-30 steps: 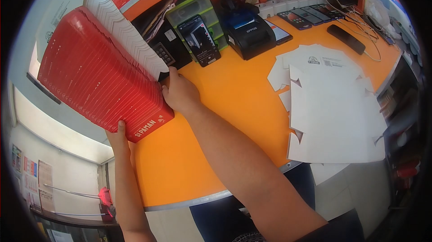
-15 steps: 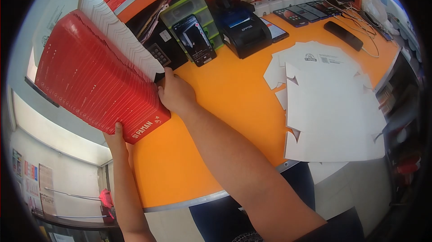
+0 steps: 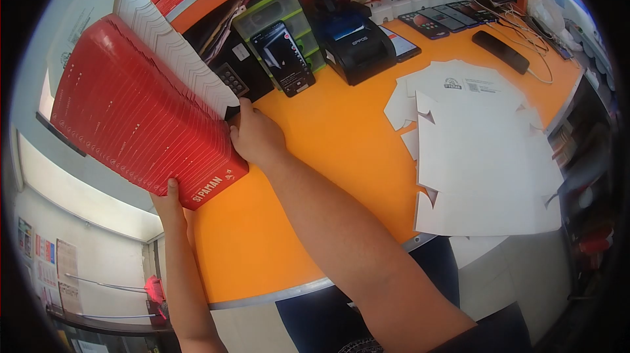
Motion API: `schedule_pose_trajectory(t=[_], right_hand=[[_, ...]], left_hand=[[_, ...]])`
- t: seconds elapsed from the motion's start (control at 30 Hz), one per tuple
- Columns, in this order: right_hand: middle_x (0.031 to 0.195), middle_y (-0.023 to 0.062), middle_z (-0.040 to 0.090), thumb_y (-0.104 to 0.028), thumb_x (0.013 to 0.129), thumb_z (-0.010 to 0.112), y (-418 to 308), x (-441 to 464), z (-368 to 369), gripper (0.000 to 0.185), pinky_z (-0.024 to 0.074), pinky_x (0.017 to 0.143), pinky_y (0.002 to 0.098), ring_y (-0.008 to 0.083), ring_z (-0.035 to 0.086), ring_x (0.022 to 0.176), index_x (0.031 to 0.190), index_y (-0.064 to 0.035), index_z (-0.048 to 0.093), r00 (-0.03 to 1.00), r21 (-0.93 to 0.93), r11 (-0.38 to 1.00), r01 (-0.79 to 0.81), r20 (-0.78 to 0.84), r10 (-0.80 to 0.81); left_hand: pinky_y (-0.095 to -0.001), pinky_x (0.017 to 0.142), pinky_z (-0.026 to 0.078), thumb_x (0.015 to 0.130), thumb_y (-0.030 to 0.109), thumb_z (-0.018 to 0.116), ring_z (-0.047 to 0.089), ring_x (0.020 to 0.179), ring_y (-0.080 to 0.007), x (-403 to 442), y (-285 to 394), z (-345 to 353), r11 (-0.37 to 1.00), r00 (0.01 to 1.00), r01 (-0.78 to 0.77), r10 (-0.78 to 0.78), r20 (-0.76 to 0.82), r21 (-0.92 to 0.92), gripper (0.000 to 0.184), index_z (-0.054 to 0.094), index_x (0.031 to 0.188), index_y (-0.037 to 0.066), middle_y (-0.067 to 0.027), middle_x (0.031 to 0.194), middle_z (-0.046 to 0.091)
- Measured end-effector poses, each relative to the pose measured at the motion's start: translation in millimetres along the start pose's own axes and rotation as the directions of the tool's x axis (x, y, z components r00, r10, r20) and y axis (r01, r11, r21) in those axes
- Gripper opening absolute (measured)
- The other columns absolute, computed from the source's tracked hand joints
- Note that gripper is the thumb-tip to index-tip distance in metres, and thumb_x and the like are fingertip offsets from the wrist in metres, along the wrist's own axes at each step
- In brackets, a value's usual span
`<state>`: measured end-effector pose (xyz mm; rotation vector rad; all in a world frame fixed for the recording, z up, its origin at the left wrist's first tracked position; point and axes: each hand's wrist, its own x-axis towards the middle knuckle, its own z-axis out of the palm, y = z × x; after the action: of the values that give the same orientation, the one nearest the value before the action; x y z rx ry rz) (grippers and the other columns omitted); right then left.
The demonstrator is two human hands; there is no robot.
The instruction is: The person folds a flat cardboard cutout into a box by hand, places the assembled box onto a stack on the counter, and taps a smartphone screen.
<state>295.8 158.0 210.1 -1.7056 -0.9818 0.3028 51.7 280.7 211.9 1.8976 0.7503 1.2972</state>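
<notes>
A thick stack of nested red cartons (image 3: 144,110) with white lettering leans at the left end of the orange table (image 3: 262,241). Against its lower left corner is my left hand (image 3: 169,198), its thumb on the red face and its other fingers hidden behind. My right hand (image 3: 258,133) grips the stack's right side, near the lower end of the white patterned inner flaps (image 3: 174,47). Flat white die-cut cardboard sheets (image 3: 485,162) lie at the right, overhanging the table's front edge.
Behind stand a propped phone (image 3: 283,57), a green-framed drawer unit (image 3: 279,8), a black safe (image 3: 236,77) and a black printer (image 3: 357,51). Several phones (image 3: 440,21), a charging phone (image 3: 500,52) and white cables (image 3: 538,51) lie at the back right.
Since a second ago the whole view has shifted slightly, with items appearing a little further left. Both hands keep the same hold on the red stack.
</notes>
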Motion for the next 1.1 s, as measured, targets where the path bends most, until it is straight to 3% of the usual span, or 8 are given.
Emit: schedule_pose_trajectory(t=[0.7, 1.0, 1.1], right_hand=[[0.120, 0.0229, 0.065, -0.022, 0.093, 0.062, 0.1, -0.3, -0.7, 0.058, 0.0513, 0.095, 0.0492, 0.0410, 0.064, 0.112, 0.143, -0.0043, 0.039, 1.000, 0.017, 1.000, 0.001, 0.000, -0.001], [0.120, 0.0234, 0.065, -0.023, 0.093, 0.062, 0.3, -0.2, 0.5, 0.056, 0.0511, 0.095, 0.0501, 0.0417, 0.064, 0.111, 0.141, -0.0047, 0.039, 1.000, 0.008, 1.000, 0.002, -0.010, -0.002], [0.120, 0.0233, 0.065, -0.023, 0.093, 0.062, 0.4, -0.2, 1.0, 0.056, 0.0510, 0.095, 0.0502, 0.0417, 0.064, 0.111, 0.141, -0.0048, 0.040, 1.000, 0.010, 1.000, -0.001, -0.010, 0.001]], left_hand=[[-0.0441, 0.113, 0.039, 0.082, 0.058, 0.079, 0.046, 0.135, -0.0309, -0.5, 1.2, 1.3, 0.999, 1.000, -0.024, 0.024, 0.014, -0.031, 0.107, 0.025, 0.154, 0.000, -0.0182, 0.147, 0.046], [-0.0433, 0.111, 0.040, 0.084, 0.061, 0.075, 0.048, 0.133, -0.0310, 0.8, -2.0, -0.9, 0.999, 1.000, -0.021, 0.021, -0.002, 0.045, 0.104, 0.027, 0.153, -0.001, -0.0192, 0.145, 0.048], [-0.0413, 0.113, 0.039, 0.093, 0.057, 0.066, 0.046, 0.134, -0.0296, 0.8, -4.6, -4.1, 0.995, 0.999, -0.037, 0.034, 0.038, 0.089, 0.094, 0.024, 0.153, 0.000, -0.0179, 0.148, 0.044]])
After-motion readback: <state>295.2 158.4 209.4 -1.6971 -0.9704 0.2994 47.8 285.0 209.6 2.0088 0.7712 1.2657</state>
